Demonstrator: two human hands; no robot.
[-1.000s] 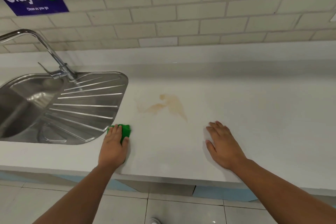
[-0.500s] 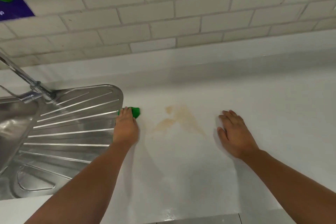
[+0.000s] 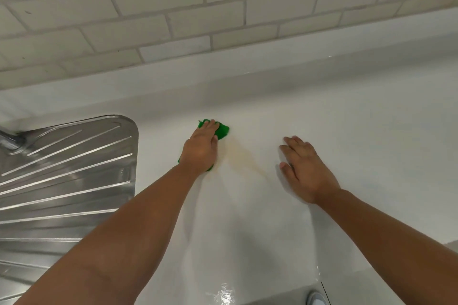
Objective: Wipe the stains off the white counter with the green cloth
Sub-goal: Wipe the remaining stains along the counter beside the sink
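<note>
My left hand (image 3: 199, 150) presses flat on the green cloth (image 3: 222, 131), which peeks out past the fingertips and under the wrist. The cloth lies on the white counter (image 3: 359, 136), at the left end of a pale brown stain (image 3: 244, 156) that streaks diagonally toward the right. Part of the stain is hidden under the hand and cloth. My right hand (image 3: 306, 168) rests flat on the counter to the right of the stain, fingers straight, holding nothing.
A steel sink drainboard (image 3: 67, 168) with ridges fills the left side, its edge close to my left forearm. A white tiled wall (image 3: 223, 7) rises behind the counter. The counter's front edge (image 3: 285, 297) and a shoe tip (image 3: 314, 298) show at the bottom.
My left hand slid the green cloth from beside the drainboard rightward and farther back, onto the left part of the stain. The right hand stayed flat on the counter.
</note>
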